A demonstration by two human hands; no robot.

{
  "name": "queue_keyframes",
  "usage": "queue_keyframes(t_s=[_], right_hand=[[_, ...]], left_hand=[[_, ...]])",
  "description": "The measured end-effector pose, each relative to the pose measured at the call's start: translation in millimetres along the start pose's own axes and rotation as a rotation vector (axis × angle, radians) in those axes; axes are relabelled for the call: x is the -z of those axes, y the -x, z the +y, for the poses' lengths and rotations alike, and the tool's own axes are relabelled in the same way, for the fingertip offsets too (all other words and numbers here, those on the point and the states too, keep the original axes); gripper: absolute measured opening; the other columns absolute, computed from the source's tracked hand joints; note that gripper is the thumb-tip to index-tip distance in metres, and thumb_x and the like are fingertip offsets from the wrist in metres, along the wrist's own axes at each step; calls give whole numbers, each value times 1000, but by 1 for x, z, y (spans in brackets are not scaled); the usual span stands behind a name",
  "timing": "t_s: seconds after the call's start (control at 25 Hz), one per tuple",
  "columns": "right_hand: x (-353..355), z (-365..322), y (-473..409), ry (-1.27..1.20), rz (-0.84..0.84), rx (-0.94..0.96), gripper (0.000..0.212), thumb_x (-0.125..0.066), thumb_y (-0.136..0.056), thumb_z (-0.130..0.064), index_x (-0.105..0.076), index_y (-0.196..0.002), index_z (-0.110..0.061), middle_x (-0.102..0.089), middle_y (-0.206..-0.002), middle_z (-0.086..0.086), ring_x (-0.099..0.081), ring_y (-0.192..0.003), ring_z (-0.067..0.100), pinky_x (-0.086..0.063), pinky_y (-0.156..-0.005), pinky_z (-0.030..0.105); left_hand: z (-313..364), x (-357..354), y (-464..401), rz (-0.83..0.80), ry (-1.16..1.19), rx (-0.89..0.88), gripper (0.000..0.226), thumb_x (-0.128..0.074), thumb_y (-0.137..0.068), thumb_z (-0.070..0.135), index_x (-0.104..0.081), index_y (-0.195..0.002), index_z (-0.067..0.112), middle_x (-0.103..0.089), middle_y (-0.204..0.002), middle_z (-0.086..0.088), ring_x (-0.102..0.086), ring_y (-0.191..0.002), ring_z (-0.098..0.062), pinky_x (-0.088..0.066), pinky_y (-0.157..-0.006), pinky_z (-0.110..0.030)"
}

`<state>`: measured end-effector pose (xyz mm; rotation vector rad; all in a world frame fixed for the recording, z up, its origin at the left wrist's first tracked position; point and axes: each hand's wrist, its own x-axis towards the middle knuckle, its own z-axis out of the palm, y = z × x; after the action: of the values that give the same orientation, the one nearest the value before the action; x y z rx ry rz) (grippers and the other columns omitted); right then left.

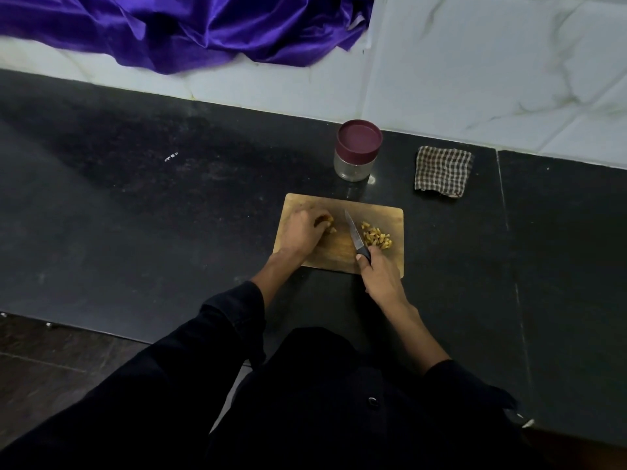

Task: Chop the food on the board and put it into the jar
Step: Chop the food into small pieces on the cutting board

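Observation:
A wooden cutting board lies on the black counter. My left hand curls over a small yellow-brown piece of food on the board's left half and holds it down. My right hand grips the black handle of a small knife, whose blade points away from me over the board's middle. A heap of chopped yellow pieces lies right of the blade. Behind the board stands a glass jar with a maroon lid on it.
A folded checkered cloth lies right of the jar. Purple satin fabric drapes over the white tiled wall at the back. The black counter stretches far to the left; its front edge runs at lower left.

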<state>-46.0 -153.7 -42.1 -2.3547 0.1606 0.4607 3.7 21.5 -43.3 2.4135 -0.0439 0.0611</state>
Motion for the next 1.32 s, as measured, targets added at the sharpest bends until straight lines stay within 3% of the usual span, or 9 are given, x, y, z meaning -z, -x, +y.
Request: queue_keyframes(t_s=[0.2, 0.36, 0.44, 0.52, 0.64, 0.8, 0.92, 1.32], right_hand=[[-1, 1, 0, -10, 10, 18, 15, -45, -103, -29, -51, -108, -16, -60, -90, 5, -64, -79, 25, -56, -73, 51], [1, 2, -1, -63, 2, 5, 15, -45, -102, -28, -53, -107, -16, -58, -91, 3, -64, -85, 26, -56, -76, 52], [3, 4, -1, -108, 0, -7, 15, -45, -102, -27, -53, -108, -16, -58, -93, 3, -63, -86, 26, -57, -75, 49], [5, 6, -1, -147, -7, -22, 16, -45, -103, -27, -53, -109, -16, -58, -97, 6, -62, -81, 23, -57, -62, 38], [6, 8, -2, -182, -9, -25, 12, -45, -103, -27, -51, -107, -17, -57, -97, 6, -60, -75, 18, -47, -47, 24], [5, 9, -3, -197, -8, -21, 10, -45, -103, -27, -51, -106, -18, -57, -94, 5, -60, -75, 18, -48, -47, 23], [4, 11, -3, -206, -6, -19, 16, -45, -103, -27, -53, -109, -15, -57, -95, 6, -59, -76, 18, -47, -46, 22], [5, 12, -5, -197, -17, -28, 22, -45, -103, -28, -53, -117, -13, -57, -101, 7, -59, -80, 19, -45, -45, 20]], left_hand=[[9, 10, 8, 1, 264, 145, 15, -63, -90, 16, -69, -102, 11, -71, -95, 0, -65, -86, -7, -53, -79, -19], [22, -6, 18, -125, 244, 190, 15, -65, -89, 19, -69, -101, 12, -70, -101, 1, -63, -91, -6, -52, -83, -22], [30, -14, 21, -163, 206, 207, 15, -64, -89, 18, -68, -102, 11, -69, -102, 1, -60, -91, -5, -47, -76, -12], [35, -19, 22, -141, 158, 231, 17, -63, -90, 17, -68, -104, 10, -68, -104, 0, -58, -91, -4, -40, -69, -7], [35, -23, 21, -77, 89, 251, 19, -60, -92, 14, -69, -108, 9, -69, -107, -2, -61, -95, -9, -40, -75, -12], [25, -24, 21, -50, 82, 270, 23, -53, -94, 7, -68, -112, 9, -69, -111, -4, -62, -100, -14, -50, -91, -27], [22, -21, 22, -131, 68, 215, 25, -60, -90, 9, -66, -114, 10, -68, -110, -5, -62, -100, -17, -50, -91, -34], [24, -15, 15, -246, 16, 141, 31, -69, -84, 11, -66, -115, 15, -67, -110, 0, -60, -100, -10, -47, -86, -21]])
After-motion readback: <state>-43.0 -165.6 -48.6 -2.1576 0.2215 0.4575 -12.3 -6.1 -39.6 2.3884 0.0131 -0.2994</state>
